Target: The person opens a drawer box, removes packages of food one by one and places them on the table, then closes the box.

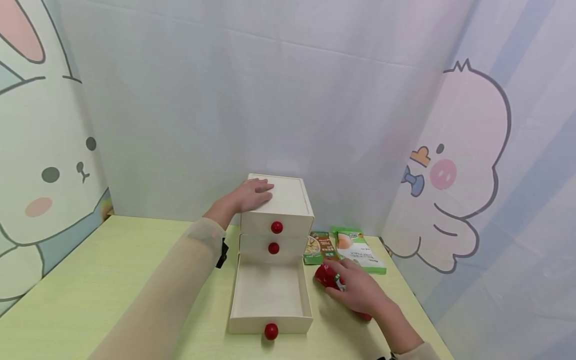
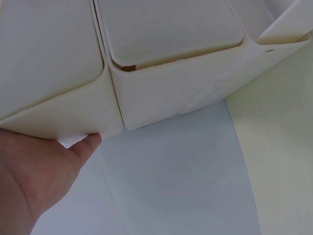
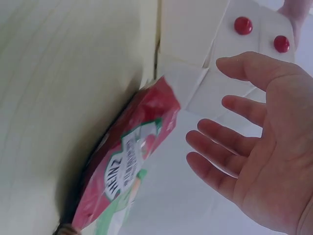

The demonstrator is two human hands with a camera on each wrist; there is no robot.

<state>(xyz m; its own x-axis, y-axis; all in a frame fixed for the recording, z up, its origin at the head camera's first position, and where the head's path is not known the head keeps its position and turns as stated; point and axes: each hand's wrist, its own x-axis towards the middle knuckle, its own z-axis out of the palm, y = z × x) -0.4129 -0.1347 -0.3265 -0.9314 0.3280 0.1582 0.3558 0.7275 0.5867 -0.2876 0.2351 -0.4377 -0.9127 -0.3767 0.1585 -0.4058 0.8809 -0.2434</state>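
A white drawer unit (image 1: 294, 197) with red knobs stands on the table, its bottom drawer (image 1: 270, 287) pulled out and bare inside. My left hand (image 1: 253, 195) rests on top of the unit near its left edge, fingers extended; the left wrist view shows the thumb along the side wall. My right hand (image 1: 357, 287) hovers just over a red Heinz pouch (image 3: 134, 156) lying right of the open drawer. In the right wrist view the fingers are spread and apart from the pouch. From the head, the hand covers much of the pouch.
Behind the pouch lie a green and brown food packet (image 1: 320, 247) and a green and white packet (image 1: 360, 250). A pale curtain (image 1: 180, 100) hangs at the back, and a printed curtain (image 1: 486, 200) hangs at the right. The pale yellow table (image 1: 148, 240) extends to the left.
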